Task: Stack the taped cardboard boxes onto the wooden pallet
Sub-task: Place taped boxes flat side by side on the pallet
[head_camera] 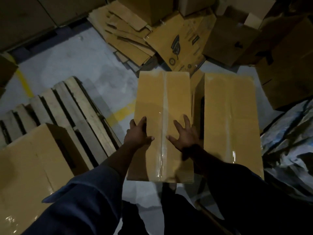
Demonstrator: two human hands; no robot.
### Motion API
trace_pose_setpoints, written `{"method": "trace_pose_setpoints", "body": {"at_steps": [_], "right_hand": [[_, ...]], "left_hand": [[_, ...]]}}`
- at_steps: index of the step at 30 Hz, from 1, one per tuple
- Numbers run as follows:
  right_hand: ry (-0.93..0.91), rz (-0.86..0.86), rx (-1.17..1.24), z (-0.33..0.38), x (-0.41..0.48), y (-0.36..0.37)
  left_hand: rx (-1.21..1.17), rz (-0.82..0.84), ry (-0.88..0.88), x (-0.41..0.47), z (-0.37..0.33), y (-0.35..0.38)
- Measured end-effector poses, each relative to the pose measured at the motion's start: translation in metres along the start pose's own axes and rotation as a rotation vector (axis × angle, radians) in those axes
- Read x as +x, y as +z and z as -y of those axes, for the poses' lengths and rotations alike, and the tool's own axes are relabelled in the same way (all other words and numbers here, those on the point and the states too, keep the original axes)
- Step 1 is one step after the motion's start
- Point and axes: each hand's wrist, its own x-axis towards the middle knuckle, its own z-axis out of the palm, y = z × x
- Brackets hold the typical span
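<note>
A taped cardboard box (163,99) stands in front of me, clear tape running down the middle of its top. My left hand (139,133) grips its left edge, thumb on top and fingers curled over the side. My right hand (183,135) lies flat on the top with fingers spread, right of the tape. A second taped box (232,119) stands close beside it on the right. The wooden pallet (71,106) lies on the floor to the left, with a third taped box (32,168) resting on its near end.
Flattened cartons (128,33) and open boxes (235,36) pile up at the back. A large dark box (288,68) stands at the right, a crumpled plastic sheet (291,141) below it. Grey floor (71,56) with a yellow line (121,112) lies between pallet and box.
</note>
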Motion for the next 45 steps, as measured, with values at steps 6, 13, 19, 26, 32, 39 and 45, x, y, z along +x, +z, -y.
{"method": "trace_pose_setpoints", "body": {"at_steps": [6,13,19,26,32,39,45], "right_hand": [[-0.127,0.005,-0.085,0.083,-0.025,0.007],[-0.271,0.041,-0.147,0.202,-0.047,0.059],[-0.378,0.094,-0.169,0.301,-0.073,0.113],[-0.419,0.118,-0.227,0.350,-0.056,0.177],[-0.482,0.081,-0.265,0.351,0.019,0.243],[-0.587,0.082,-0.306,0.335,0.109,0.338],[-0.661,0.158,-0.279,0.334,0.156,0.393]], "left_hand": [[-0.028,-0.029,-0.062,-0.057,0.071,-0.045],[-0.124,-0.101,-0.176,-0.123,0.194,-0.091],[-0.194,-0.146,-0.268,-0.168,0.302,-0.107],[-0.236,-0.183,-0.323,-0.164,0.374,-0.092],[-0.294,-0.240,-0.368,-0.096,0.421,-0.053],[-0.285,-0.280,-0.412,-0.012,0.473,-0.001],[-0.220,-0.280,-0.458,0.018,0.511,0.029]]}}
